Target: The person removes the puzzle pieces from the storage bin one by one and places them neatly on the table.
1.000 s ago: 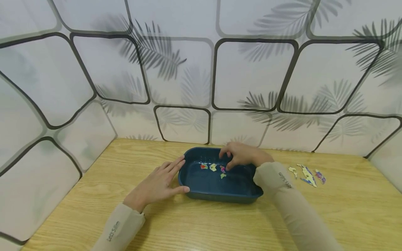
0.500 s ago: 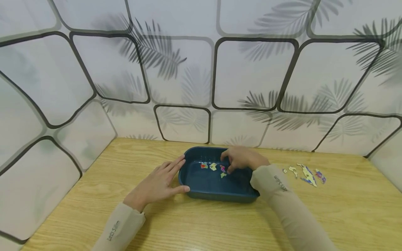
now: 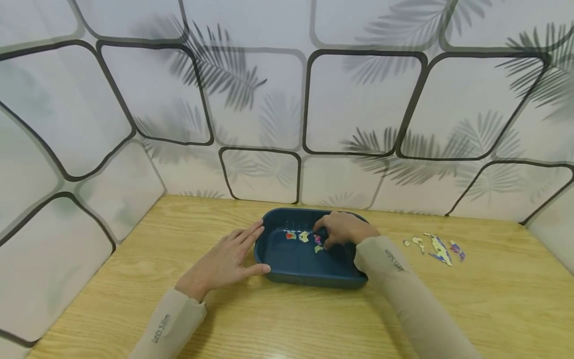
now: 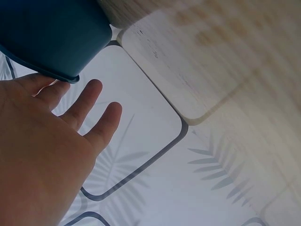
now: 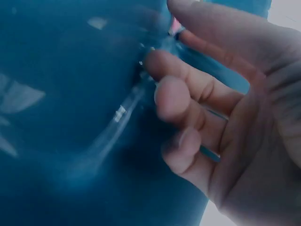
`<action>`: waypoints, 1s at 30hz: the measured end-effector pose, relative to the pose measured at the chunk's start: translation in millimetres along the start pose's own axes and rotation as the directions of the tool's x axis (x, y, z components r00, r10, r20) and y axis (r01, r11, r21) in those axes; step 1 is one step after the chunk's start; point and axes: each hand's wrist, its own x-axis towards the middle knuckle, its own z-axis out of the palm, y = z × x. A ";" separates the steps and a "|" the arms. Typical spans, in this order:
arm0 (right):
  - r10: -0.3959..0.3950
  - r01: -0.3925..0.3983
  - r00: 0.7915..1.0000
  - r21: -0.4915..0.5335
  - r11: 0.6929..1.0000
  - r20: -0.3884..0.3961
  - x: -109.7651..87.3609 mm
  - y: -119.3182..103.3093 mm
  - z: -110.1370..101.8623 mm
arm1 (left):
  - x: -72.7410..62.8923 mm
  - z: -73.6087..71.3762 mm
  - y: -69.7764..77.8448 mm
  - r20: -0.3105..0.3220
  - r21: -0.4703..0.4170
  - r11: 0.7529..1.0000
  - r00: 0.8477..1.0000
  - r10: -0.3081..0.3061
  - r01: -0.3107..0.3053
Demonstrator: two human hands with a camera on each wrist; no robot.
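A dark blue plastic basin (image 3: 309, 280) sits on the table, with a few small, flat, irregular pieces inside, one red and green (image 3: 291, 235), one cream (image 3: 304, 237) and one pale green (image 3: 318, 248). My left hand (image 3: 226, 262) rests against its left end, fingers extended along the rim and thumb at the near corner. Inside the basin, my right hand (image 3: 343, 229) has bent fingers, with thumb and index fingertip on either side of a pink-purple piece (image 3: 318, 239). In the right wrist view, a bit of pink shows between them. I cannot tell whether they pinch it.
Right of the basin, several more flat irregular pieces (image 3: 439, 250), cream, blue and purple, lie on the wooden table (image 3: 287, 324). A patterned white wall covering (image 3: 264, 177) rises behind the table and along its sides.
My right hand and sleeve have shifted slightly left within the basin, uncovering a small cream piece on the table. The basin's right end has drawn a little left. The left hand stays at the rim.
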 end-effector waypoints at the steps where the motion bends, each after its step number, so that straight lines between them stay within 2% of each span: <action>1: -0.003 0.003 1.000 -0.009 1.000 -0.004 0.5 0.5 0.8 | 0.2 0.0 0.1 0.001 0.001 1.000 1.000 0.000 0.000; 9: -0.080 0.072 0.994 -0.110 0.991 -0.073 1.1 1.8 2.8 | 0.1 -0.9 0.5 0.005 0.000 1.000 1.000 -0.001 0.001; 24: -0.112 0.098 0.990 -0.164 0.982 -0.083 3.1 0.4 3.0 | -0.6 -2.3 0.2 0.000 0.008 1.000 1.000 -0.005 0.005; 30: -0.142 0.132 0.987 -0.126 0.983 -0.079 2.8 3.3 1.6 | 0.3 -1.9 1.2 0.005 -0.001 1.000 1.000 -0.006 0.006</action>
